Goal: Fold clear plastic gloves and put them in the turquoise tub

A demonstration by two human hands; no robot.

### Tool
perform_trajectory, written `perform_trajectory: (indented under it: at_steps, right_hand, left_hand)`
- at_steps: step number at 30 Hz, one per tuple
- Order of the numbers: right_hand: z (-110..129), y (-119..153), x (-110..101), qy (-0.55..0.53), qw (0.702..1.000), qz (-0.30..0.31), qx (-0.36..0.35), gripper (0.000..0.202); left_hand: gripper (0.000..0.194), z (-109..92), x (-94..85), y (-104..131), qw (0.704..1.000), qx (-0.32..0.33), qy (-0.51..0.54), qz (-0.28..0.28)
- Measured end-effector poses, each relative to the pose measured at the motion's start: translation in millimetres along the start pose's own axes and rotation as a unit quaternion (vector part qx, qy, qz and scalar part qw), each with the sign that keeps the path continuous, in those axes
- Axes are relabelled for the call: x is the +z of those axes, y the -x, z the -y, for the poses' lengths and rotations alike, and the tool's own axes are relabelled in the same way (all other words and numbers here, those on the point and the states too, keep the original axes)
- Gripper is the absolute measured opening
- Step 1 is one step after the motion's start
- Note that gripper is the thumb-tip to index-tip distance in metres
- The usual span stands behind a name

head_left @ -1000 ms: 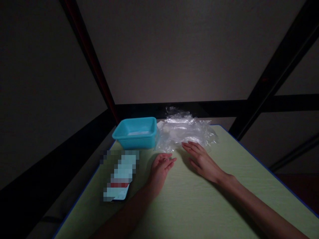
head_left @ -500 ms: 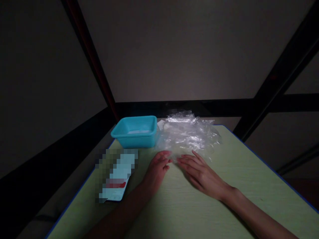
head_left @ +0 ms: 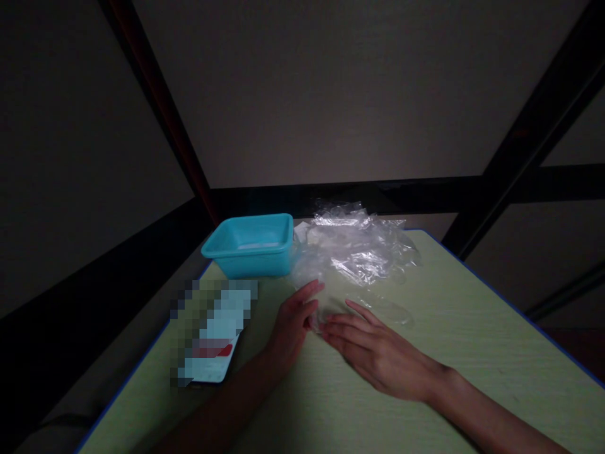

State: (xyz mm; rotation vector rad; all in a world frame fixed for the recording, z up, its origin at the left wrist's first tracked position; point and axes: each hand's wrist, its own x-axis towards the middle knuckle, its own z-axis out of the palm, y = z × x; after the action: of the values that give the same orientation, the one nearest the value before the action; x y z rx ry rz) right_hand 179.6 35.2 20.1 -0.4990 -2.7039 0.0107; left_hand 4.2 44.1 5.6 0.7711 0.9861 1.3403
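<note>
Between my hands is a thin clear plastic glove [head_left: 387, 309], with a rounded, finger-like end spread to the right on the table. My left hand [head_left: 290, 325] is curled, its thumb and fingers closed on the near edge of the plastic. From the other side my right hand [head_left: 371, 343] pinches the same edge, its fingertips close to the left ones and partly hidden. Just beyond lies a loose, shiny pile of clear plastic gloves [head_left: 363, 246], crumpled together so single pieces are hard to make out.
A turquoise plastic basin [head_left: 258, 261] stands at the back left, beside the pile. In front of it lies a phone [head_left: 215, 366], its screen partly pixelated. The pale green table [head_left: 472, 328] has a blue edge. A wall [head_left: 340, 94] rises behind it.
Both hands have drawn slightly nearer to me, pulling the clear plastic glove away from the pile. Its finger-like end now shows apart on the table. The view has shifted slightly.
</note>
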Motion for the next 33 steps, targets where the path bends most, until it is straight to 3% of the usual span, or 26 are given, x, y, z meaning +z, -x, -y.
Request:
perform_trajectory:
  at_steps: [5,9,13,17,20,23,27,33]
  right_hand:
    - [-5.9,2.6,-2.9,-0.094,0.993,-0.072,0.020,0.024]
    - [-22.9,6.5,-5.5,-0.199,0.952,-0.165,0.163,0.020]
    - [-43.1,11.0,-4.3,-0.334,0.842,-0.245,0.346,0.015]
    - [-54.4,14.0,-3.8,-0.445,0.723,-0.268,0.455,0.022]
    - [-55.6,14.0,-5.2,-0.512,0.656,-0.276,0.482,0.025]
    - [-54.6,13.1,-7.5,-0.554,0.616,-0.280,0.486,0.025]
    - [-54.5,12.9,-10.0,-0.592,0.585,-0.276,0.481,0.023]
    - [-57.3,14.4,-11.8,-0.645,0.562,-0.251,0.454,0.027]
  left_hand:
    - [0.040,1.2,-0.9,0.3,0.999,0.005,-0.037,-0.013]
    - [0.045,2.4,-2.8,-0.2,0.999,-0.007,-0.045,-0.012]
    - [0.046,1.1,-2.7,1.1,0.999,-0.024,-0.038,-0.003]
    - [0.045,-4.4,1.0,4.5,0.999,-0.026,-0.017,0.008]
    - [0.044,-8.8,3.1,6.9,0.999,-0.032,-0.003,0.016]
    - [0.042,-10.7,3.0,9.0,0.999,-0.035,0.011,0.034]
    - [0.043,-10.0,1.6,11.5,0.997,-0.041,0.019,0.069]
    - [0.042,-11.0,1.0,13.3,0.992,-0.059,0.016,0.107]
